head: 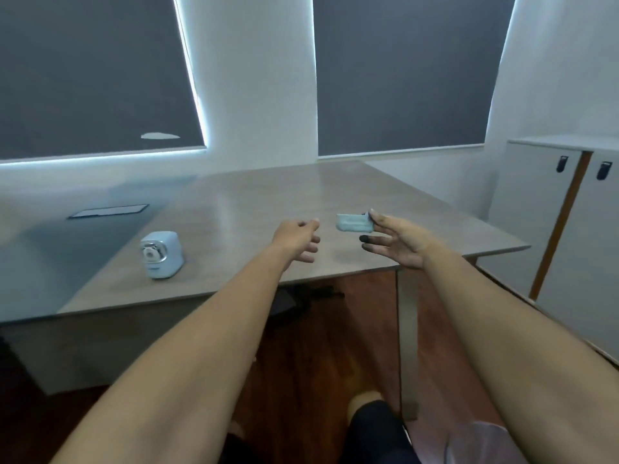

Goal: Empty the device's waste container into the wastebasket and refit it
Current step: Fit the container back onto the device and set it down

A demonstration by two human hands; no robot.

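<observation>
A small white boxy device [161, 254] with a round fitting on its front stands on the grey table [254, 202], near the front left edge. My right hand [398, 241] is held out over the table's right side and pinches a small pale blue waste container [353, 223] between thumb and fingertips. Two of its fingertips look blackened. My left hand [298, 239] hovers just left of the container, fingers loosely apart and holding nothing. No wastebasket is in view.
A flat dark-framed panel [108, 211] lies at the table's far left. A white cabinet [569, 222] with black handles stands to the right. A wooden floor [321, 346] shows below the table edge, with my knee [375, 426] at the bottom. Dark blinds cover the windows behind.
</observation>
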